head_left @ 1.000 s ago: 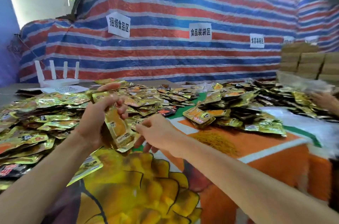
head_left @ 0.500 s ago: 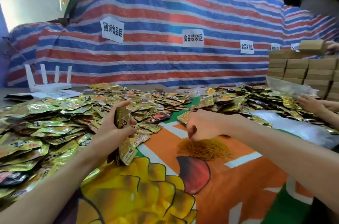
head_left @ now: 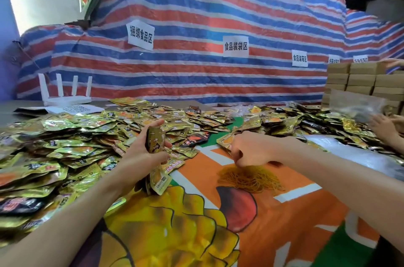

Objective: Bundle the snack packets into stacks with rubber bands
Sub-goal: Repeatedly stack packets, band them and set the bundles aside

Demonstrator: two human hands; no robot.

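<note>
My left hand grips a stack of gold snack packets upright, edge toward me, above the table. To its right lies a heap of yellow rubber bands on the orange printed cloth. My right hand hovers right over that heap with its fingers curled down into the top of the bands; whether a band is pinched is hidden. Loose gold packets cover the table's left side and more gold packets lie at the back right.
Another person's hands work at the right edge by a clear plastic bag. Stacked cardboard boxes stand behind them. A white router sits at the back left. A striped tarp with paper signs hangs behind.
My right hand left the packet stack, travelled right and came down onto the rubber band heap. My left hand turned the stack upright and kept hold of it.
</note>
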